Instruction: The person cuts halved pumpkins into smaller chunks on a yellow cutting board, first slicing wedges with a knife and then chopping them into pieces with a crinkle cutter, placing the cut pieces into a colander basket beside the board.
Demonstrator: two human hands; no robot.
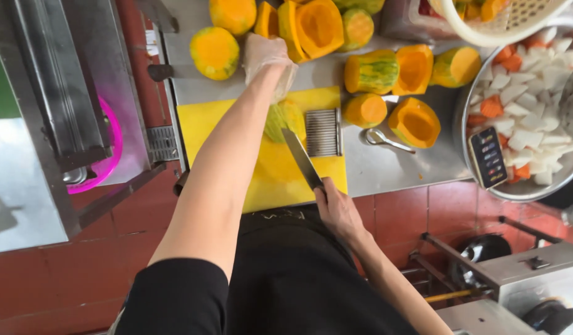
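Observation:
My left hand (268,59), in a thin clear glove, reaches over the yellow cutting board (203,121) and presses on a green-striped pumpkin piece (284,119). My right hand (337,209) grips the handle of a long knife (301,158), its blade angled up-left with the tip against that pumpkin piece. A wavy metal cutter (323,131) lies on the board just right of the blade.
Halved and whole orange pumpkins (415,121) crowd the steel counter (392,170) behind and right of the board, beside a metal spoon (386,140). A large steel bowl (527,192) of cut white and orange chunks stands at right, with a small dark device (487,156) on its rim. A pink basin (106,158) sits at left.

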